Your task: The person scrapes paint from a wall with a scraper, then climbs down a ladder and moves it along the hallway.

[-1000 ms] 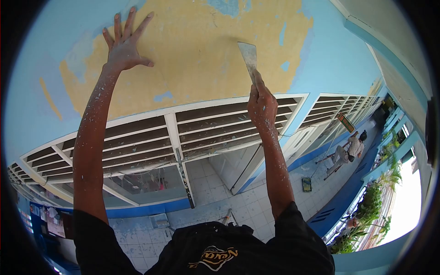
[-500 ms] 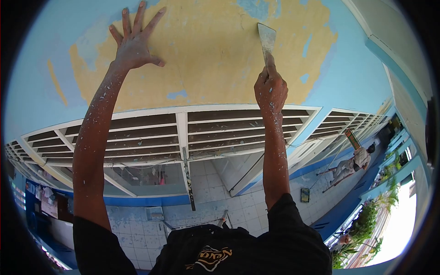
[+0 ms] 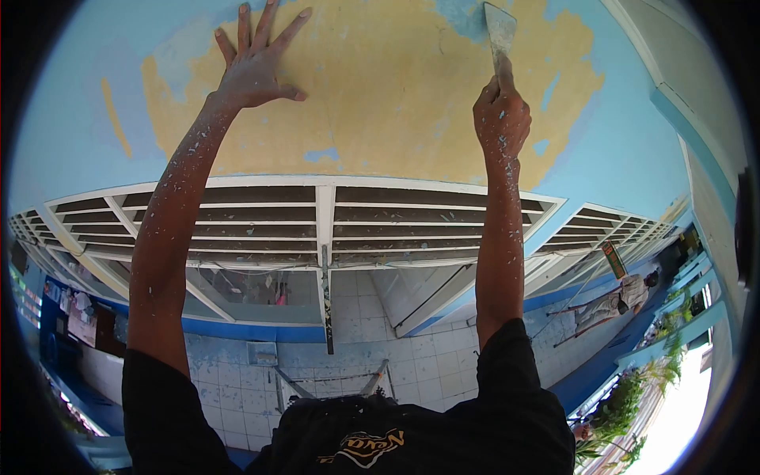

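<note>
Scraper up on the wall, other palm flat beside it.
On my feed the right hand (image 3: pixel 500 119) is fisted round the scraper (image 3: pixel 500 32), forefinger laid along the handle, I'd say to press the blade flat where blue paint (image 3: pixel 467 14) meets the upper edge of the bare yellow patch. The left hand (image 3: pixel 255 67) lies open, fingers spread, on the wall (image 3: pixel 380 103), well apart, probably as a brace.

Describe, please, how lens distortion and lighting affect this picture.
Head view: strong fisheye bends the white louvre frames into arcs and leaves a black vignette around the edge; daylight is even on the scraped wall, with the left hand and the scraper in the right hand sharp; the outdoor patch at lower right is blown out.
</note>
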The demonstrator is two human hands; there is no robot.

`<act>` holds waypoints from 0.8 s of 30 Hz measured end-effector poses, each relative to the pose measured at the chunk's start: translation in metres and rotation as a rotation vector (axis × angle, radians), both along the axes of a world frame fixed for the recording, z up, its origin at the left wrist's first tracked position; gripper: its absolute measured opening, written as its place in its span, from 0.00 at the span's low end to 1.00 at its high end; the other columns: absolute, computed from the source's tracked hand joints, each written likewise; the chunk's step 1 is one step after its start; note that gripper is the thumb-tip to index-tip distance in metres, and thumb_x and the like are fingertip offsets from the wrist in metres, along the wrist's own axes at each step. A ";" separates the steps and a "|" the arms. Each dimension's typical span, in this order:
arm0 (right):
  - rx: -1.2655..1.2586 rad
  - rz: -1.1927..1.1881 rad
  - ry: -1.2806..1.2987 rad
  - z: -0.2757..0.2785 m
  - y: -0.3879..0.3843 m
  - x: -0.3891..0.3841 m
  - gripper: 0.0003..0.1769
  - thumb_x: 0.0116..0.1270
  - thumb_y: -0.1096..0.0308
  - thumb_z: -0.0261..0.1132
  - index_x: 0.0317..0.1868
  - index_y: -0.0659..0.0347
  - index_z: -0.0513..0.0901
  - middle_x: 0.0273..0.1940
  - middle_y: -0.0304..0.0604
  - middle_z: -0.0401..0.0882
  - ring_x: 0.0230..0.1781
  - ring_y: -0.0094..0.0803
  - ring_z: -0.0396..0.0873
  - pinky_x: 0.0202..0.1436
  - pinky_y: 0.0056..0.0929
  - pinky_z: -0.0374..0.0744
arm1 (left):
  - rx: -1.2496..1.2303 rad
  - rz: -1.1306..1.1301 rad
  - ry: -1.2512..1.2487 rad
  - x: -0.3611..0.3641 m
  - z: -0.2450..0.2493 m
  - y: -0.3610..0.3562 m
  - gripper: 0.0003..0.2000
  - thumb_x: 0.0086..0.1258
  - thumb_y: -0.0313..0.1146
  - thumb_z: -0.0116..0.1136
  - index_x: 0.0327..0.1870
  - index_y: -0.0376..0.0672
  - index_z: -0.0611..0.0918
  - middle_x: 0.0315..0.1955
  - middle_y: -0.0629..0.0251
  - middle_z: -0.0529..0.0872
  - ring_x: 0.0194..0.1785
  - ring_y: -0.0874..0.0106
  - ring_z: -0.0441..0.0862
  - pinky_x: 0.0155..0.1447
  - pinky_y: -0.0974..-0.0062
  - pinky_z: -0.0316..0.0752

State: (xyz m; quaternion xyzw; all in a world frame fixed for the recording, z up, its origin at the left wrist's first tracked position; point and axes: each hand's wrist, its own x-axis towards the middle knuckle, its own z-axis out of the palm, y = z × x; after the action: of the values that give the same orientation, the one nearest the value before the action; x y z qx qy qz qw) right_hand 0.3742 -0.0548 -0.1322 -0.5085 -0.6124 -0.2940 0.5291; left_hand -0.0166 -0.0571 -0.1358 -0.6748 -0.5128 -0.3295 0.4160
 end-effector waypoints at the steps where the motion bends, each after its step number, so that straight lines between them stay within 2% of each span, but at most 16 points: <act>1: -0.030 0.003 0.023 0.013 -0.002 0.001 0.25 0.76 0.67 0.60 0.72 0.57 0.79 0.30 0.59 0.87 0.32 0.60 0.88 0.32 0.54 0.83 | -0.050 0.074 0.010 0.000 -0.001 -0.003 0.58 0.54 0.59 0.77 0.87 0.65 0.55 0.89 0.58 0.40 0.88 0.43 0.35 0.82 0.25 0.32; 3: 0.012 0.064 0.059 0.010 0.002 0.009 0.23 0.79 0.66 0.57 0.71 0.58 0.80 0.37 0.63 0.89 0.36 0.61 0.88 0.39 0.54 0.85 | -0.160 0.221 0.029 -0.009 -0.009 -0.012 0.44 0.74 0.51 0.66 0.87 0.55 0.55 0.88 0.54 0.41 0.89 0.48 0.39 0.85 0.33 0.36; 4: -0.018 0.094 0.105 -0.004 -0.002 0.011 0.24 0.79 0.66 0.57 0.72 0.60 0.79 0.42 0.66 0.89 0.39 0.62 0.88 0.42 0.52 0.85 | -0.219 0.041 -0.030 -0.021 -0.020 -0.022 0.53 0.68 0.58 0.71 0.88 0.60 0.49 0.88 0.55 0.35 0.89 0.47 0.33 0.82 0.26 0.30; 5: -0.048 0.120 0.151 -0.021 -0.010 0.015 0.24 0.80 0.65 0.56 0.72 0.62 0.78 0.47 0.68 0.88 0.43 0.62 0.89 0.45 0.51 0.85 | -0.149 -0.048 -0.147 -0.039 -0.050 -0.029 0.50 0.68 0.55 0.71 0.87 0.58 0.54 0.87 0.55 0.42 0.88 0.47 0.39 0.83 0.29 0.35; 7: -0.061 0.107 0.207 -0.099 -0.005 0.046 0.25 0.81 0.65 0.56 0.72 0.67 0.76 0.54 0.71 0.85 0.49 0.61 0.88 0.51 0.49 0.84 | 0.018 -0.223 -0.373 -0.070 -0.128 -0.046 0.44 0.69 0.48 0.72 0.84 0.54 0.62 0.86 0.55 0.56 0.86 0.47 0.52 0.84 0.36 0.43; 8: -0.245 0.068 0.331 -0.140 -0.024 0.052 0.26 0.82 0.64 0.56 0.73 0.71 0.74 0.55 0.70 0.85 0.49 0.58 0.88 0.53 0.47 0.82 | 0.139 -0.105 -0.440 -0.063 -0.166 -0.078 0.29 0.77 0.35 0.60 0.78 0.43 0.68 0.79 0.52 0.69 0.79 0.51 0.67 0.82 0.48 0.54; 11: -0.491 0.035 0.385 -0.294 -0.080 0.072 0.20 0.80 0.65 0.58 0.62 0.73 0.78 0.40 0.66 0.84 0.38 0.60 0.83 0.45 0.52 0.79 | 0.017 0.143 -0.806 -0.093 -0.357 -0.160 0.28 0.79 0.36 0.60 0.76 0.39 0.68 0.77 0.46 0.69 0.80 0.46 0.64 0.80 0.44 0.55; 14: -1.052 -0.076 0.330 -0.429 -0.168 0.082 0.19 0.70 0.67 0.63 0.54 0.73 0.80 0.40 0.67 0.85 0.43 0.67 0.84 0.47 0.57 0.79 | -0.557 0.488 -1.232 -0.075 -0.571 -0.289 0.28 0.81 0.39 0.58 0.76 0.38 0.67 0.73 0.42 0.70 0.77 0.43 0.64 0.77 0.44 0.60; 15: -1.206 -0.098 0.281 -0.475 -0.198 0.086 0.17 0.68 0.67 0.63 0.50 0.72 0.80 0.40 0.68 0.85 0.43 0.68 0.84 0.48 0.59 0.80 | -0.746 0.531 -1.402 -0.048 -0.618 -0.331 0.29 0.80 0.41 0.59 0.75 0.36 0.67 0.72 0.41 0.71 0.77 0.42 0.64 0.77 0.45 0.61; 16: -1.220 0.008 0.281 -0.514 -0.233 0.085 0.19 0.67 0.65 0.62 0.47 0.76 0.83 0.37 0.71 0.85 0.40 0.70 0.84 0.47 0.60 0.79 | -0.944 0.522 -1.407 -0.024 -0.669 -0.372 0.32 0.78 0.44 0.61 0.75 0.33 0.66 0.70 0.39 0.73 0.76 0.40 0.65 0.77 0.44 0.62; 17: -1.470 -0.048 0.233 -0.531 -0.258 0.075 0.20 0.66 0.66 0.61 0.51 0.75 0.82 0.41 0.72 0.85 0.44 0.70 0.85 0.51 0.60 0.81 | -1.215 0.494 -1.464 0.001 -0.707 -0.407 0.38 0.76 0.50 0.61 0.77 0.31 0.64 0.73 0.35 0.70 0.78 0.40 0.64 0.78 0.46 0.62; 19: -1.667 0.128 0.261 -0.568 -0.304 0.060 0.32 0.66 0.68 0.59 0.71 0.65 0.70 0.52 0.72 0.84 0.51 0.71 0.84 0.57 0.60 0.80 | -1.526 0.463 -1.464 0.063 -0.745 -0.452 0.42 0.76 0.55 0.59 0.79 0.30 0.63 0.74 0.32 0.70 0.78 0.42 0.68 0.78 0.50 0.64; 20: -1.729 0.196 0.164 -0.596 -0.321 0.054 0.36 0.67 0.67 0.59 0.76 0.54 0.64 0.47 0.72 0.86 0.49 0.73 0.84 0.56 0.65 0.80 | -1.682 0.414 -1.542 0.085 -0.732 -0.454 0.43 0.75 0.58 0.58 0.79 0.30 0.62 0.73 0.31 0.71 0.76 0.42 0.71 0.77 0.51 0.66; 21: -1.781 0.300 0.163 -0.618 -0.337 0.046 0.36 0.68 0.68 0.57 0.78 0.48 0.62 0.48 0.73 0.85 0.50 0.74 0.83 0.57 0.65 0.79 | -1.838 0.353 -1.620 0.103 -0.716 -0.453 0.45 0.75 0.60 0.57 0.79 0.29 0.61 0.72 0.31 0.73 0.75 0.42 0.73 0.76 0.52 0.69; 22: -1.947 0.264 0.129 -0.621 -0.343 0.029 0.38 0.67 0.68 0.57 0.78 0.46 0.61 0.50 0.72 0.85 0.50 0.73 0.83 0.58 0.66 0.79 | -1.828 0.443 -1.596 0.123 -0.722 -0.463 0.48 0.74 0.61 0.57 0.80 0.28 0.57 0.69 0.31 0.76 0.72 0.41 0.76 0.75 0.52 0.71; 24: -2.004 0.467 0.037 -0.636 -0.351 0.006 0.29 0.69 0.66 0.58 0.71 0.48 0.74 0.54 0.71 0.84 0.58 0.67 0.83 0.62 0.62 0.79 | -1.790 0.601 -1.542 0.160 -0.753 -0.471 0.54 0.72 0.64 0.58 0.82 0.26 0.50 0.63 0.31 0.82 0.68 0.40 0.81 0.71 0.53 0.74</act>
State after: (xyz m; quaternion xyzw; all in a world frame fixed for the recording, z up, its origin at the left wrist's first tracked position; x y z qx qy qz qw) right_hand 0.3805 -0.4061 -0.7680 -0.5891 -0.6517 0.4700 -0.0850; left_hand 0.1436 -0.5283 -0.8884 -0.2050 -0.8070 -0.0644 -0.5501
